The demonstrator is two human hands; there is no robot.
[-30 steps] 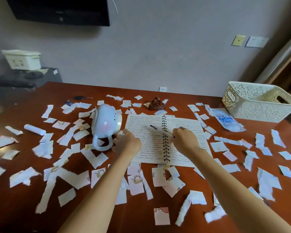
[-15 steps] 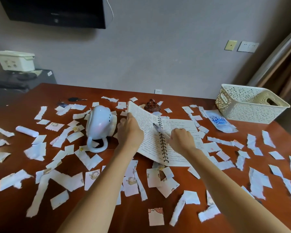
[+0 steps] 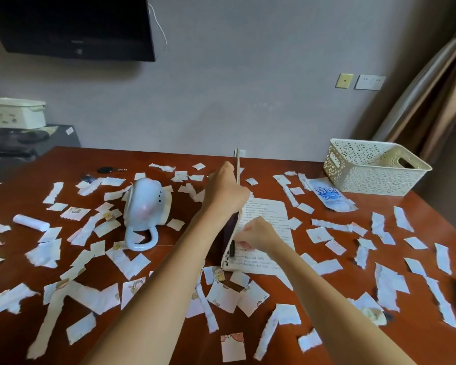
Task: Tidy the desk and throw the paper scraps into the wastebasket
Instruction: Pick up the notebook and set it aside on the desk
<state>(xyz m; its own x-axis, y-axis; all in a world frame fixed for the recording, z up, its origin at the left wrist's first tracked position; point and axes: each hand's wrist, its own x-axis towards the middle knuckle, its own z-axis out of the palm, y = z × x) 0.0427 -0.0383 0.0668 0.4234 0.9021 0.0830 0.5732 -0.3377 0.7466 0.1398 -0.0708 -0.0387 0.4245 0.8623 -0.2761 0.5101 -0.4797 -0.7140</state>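
- Left hand (image 3: 225, 191) has its grip closed on the raised left half of the notebook (image 3: 266, 212); that half stands upright, edge-on to the camera
- Right hand (image 3: 258, 233) rests on the open right page beside the spine, fingers curled round a dark pen (image 3: 232, 249) whose end shows just below them
- Notebook lies near the middle of the bench (image 3: 16, 180); its right page is flat and covered in handwritten lines
- Paper scraps (image 3: 128, 263) lie across almost the whole bench, white and torn into strips and squares, some with small printed cartoon figures; several lie against the notebook's near edge and along its right side
- White jug (image 3: 140, 214) lies on its side just left of the left forearm, loop handle toward the camera, with scraps around it
- White tube (image 3: 30, 222) lies further left among the scraps
- White lattice basket (image 3: 374, 167) stands at the far right corner; a blue-printed packet (image 3: 329, 197) lies just in front of it
- Black key (image 3: 107, 169) lies near the far edge
- Dark object at the right edge is too blurred to identify
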